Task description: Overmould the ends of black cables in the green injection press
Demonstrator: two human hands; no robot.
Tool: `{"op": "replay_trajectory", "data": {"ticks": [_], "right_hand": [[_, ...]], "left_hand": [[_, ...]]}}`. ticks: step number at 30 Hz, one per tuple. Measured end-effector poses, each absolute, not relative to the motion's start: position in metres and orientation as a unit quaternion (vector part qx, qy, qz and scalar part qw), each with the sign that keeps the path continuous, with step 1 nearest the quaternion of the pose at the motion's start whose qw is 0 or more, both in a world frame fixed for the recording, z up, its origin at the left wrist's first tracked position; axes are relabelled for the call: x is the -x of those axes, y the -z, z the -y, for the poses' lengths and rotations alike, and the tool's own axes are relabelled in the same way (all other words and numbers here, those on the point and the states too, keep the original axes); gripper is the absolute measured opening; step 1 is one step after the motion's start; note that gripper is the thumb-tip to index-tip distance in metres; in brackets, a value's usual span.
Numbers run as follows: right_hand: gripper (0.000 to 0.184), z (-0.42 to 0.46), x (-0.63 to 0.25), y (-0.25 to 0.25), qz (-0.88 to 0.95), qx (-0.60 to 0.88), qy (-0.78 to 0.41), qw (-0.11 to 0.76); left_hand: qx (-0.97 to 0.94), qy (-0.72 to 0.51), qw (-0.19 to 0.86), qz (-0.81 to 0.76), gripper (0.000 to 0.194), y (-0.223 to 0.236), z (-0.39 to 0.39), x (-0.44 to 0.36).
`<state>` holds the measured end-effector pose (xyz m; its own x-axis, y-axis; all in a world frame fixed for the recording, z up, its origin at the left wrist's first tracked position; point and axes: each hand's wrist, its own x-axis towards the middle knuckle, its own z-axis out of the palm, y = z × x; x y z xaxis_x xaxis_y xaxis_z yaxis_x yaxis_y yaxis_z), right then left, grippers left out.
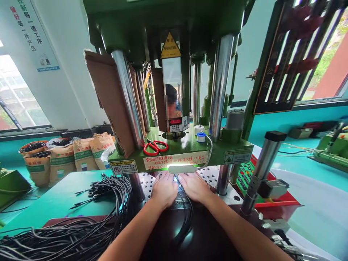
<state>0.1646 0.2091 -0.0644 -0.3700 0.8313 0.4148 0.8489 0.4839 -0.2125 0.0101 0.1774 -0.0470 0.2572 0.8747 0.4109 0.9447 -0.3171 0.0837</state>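
My left hand (165, 189) and my right hand (195, 185) reach side by side into the lower opening of a green press (185, 146). Both are back up, fingers bent inward at the near ends of several black cables (187, 217). The fingertips are partly hidden under a lit white lamp bar (182, 169), so the exact grip is hard to see. From between my hands the cables hang toward me over a dark surface (209, 235). Under my hands lies a metal plate (176, 203), mostly covered.
A big bundle of black cables (115, 188) lies on the green table (62, 194) at left. Red-handled scissors (155, 147) and a blue-and-white tape roll (201, 137) rest on the press ledge. Steel columns (219, 87) flank the opening. A red control box (282, 208) stands at right.
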Motion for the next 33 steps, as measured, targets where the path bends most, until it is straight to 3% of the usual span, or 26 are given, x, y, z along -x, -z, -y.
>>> {"op": "replay_trajectory", "data": {"ticks": [23,29,33], "right_hand": [[0.037,-0.206,-0.162,0.053,0.838,0.5,0.023,0.216],[0.026,-0.211,-0.163,0.048,0.829,0.499,-0.011,0.253],[0.022,-0.218,-0.156,0.041,0.787,0.515,-0.064,0.334]], "left_hand": [[0.729,0.211,0.047,0.65,0.034,0.052,-0.187,-0.033],[0.734,0.225,0.047,0.639,0.033,0.041,-0.19,-0.03],[0.738,0.264,0.075,0.617,0.037,0.025,-0.15,-0.027]]}}
